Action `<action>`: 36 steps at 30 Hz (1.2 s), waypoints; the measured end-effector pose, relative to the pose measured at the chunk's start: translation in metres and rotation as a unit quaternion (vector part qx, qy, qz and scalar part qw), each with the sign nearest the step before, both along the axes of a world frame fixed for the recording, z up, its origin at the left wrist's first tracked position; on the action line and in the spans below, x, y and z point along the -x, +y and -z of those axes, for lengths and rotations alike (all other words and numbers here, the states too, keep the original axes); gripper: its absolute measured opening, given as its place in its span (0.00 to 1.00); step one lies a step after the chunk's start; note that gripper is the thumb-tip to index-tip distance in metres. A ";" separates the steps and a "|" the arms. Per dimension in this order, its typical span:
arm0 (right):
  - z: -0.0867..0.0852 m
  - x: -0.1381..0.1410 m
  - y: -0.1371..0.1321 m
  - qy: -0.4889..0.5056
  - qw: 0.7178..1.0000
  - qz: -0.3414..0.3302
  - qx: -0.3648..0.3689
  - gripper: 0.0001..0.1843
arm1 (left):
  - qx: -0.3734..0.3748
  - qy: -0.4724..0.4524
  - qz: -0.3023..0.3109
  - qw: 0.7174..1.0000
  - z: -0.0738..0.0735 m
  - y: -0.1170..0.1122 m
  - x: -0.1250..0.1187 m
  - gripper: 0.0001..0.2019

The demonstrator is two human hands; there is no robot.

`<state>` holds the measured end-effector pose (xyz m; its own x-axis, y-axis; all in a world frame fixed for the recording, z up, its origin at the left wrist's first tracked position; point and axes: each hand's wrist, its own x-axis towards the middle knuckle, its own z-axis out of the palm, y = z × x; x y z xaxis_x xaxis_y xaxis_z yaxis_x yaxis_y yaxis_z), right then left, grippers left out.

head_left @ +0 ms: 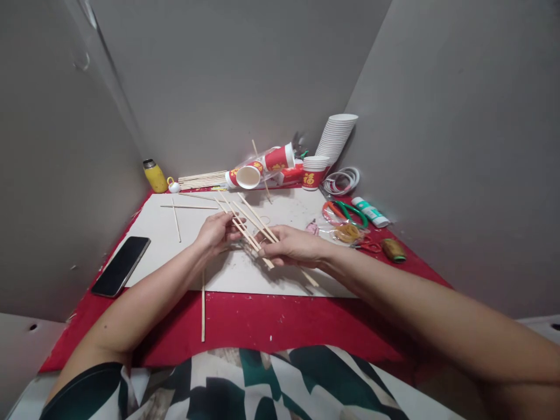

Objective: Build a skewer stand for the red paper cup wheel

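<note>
Between the bare left hand (pixel 216 231) and bare right hand (pixel 294 245), pale, thin wooden sticks (pixel 254 212) are gripped from both sides, apparently for steadiness, above a white rectangular board (pixel 245 280), by which red cloth (pixel 315 326) is probably protected.

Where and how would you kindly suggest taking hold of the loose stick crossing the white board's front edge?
I'd pinch the loose stick by its near end, from the person's side, thumb and finger on its long edges. It is thin and points toward the person; that end lies uncovered over the red cloth, while the far end sits nearer the left hand.
</note>
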<state>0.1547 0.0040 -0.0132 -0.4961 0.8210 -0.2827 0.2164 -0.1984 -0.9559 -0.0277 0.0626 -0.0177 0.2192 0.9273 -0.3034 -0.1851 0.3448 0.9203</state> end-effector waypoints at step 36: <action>-0.009 -0.025 0.019 -0.240 0.967 0.022 -0.083 0.22 | -0.042 0.043 0.065 0.996 -0.015 0.036 0.063 0.05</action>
<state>0.1798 0.0233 -0.0041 -0.3039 0.8925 -0.3333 0.6372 -0.0696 -0.7675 -0.0911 0.0989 -0.0030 0.3159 0.9157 -0.2484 -0.0621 0.2812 0.9576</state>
